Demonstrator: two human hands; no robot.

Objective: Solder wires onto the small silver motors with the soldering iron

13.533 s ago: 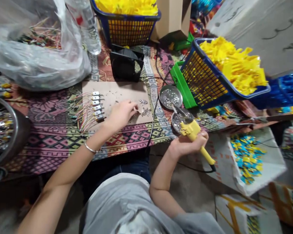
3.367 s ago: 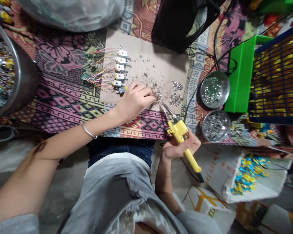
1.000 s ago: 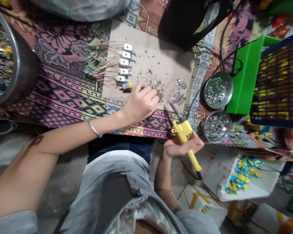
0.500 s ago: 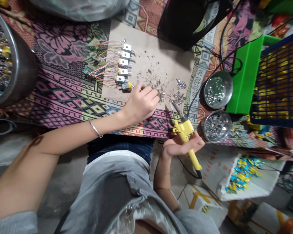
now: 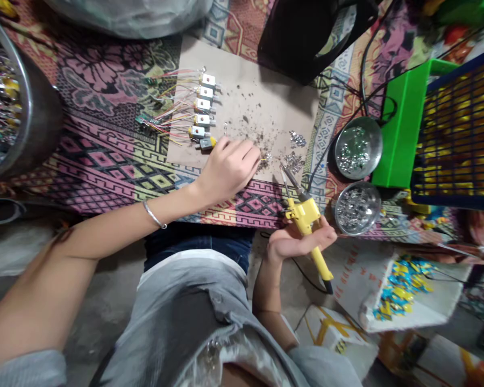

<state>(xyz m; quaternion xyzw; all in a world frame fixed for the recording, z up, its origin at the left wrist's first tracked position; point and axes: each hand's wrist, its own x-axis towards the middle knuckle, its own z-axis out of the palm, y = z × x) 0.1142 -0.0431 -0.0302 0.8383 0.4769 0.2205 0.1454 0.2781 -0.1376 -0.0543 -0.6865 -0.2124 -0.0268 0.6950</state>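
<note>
My right hand (image 5: 296, 244) is wrapped round a yellow soldering iron (image 5: 306, 215), its metal tip angled up over the lower right of a brown board (image 5: 278, 102). My left hand (image 5: 234, 166) is closed in a pinch over the board's lower edge; what lies between its fingertips is too small to make out. Just above its wrist side sits a dark small motor (image 5: 207, 143). Beyond that, several white-faced motors (image 5: 203, 105) stand in a column, with coloured wires running left to green circuit boards (image 5: 147, 121). Small metal parts (image 5: 293, 162) are heaped near the iron's tip.
Two round metal dishes (image 5: 358, 148) of small parts stand at the right, beside a green bin (image 5: 401, 126) and a blue basket (image 5: 455, 204). A large metal pot (image 5: 44, 118) is at the left. A black fan-like housing (image 5: 286, 37) stands behind; cables cross the patterned cloth.
My left hand has shifted very slightly, its fingers still pinched by the board's lower edge. The soldering iron in my right hand stays in nearly the same place.
</note>
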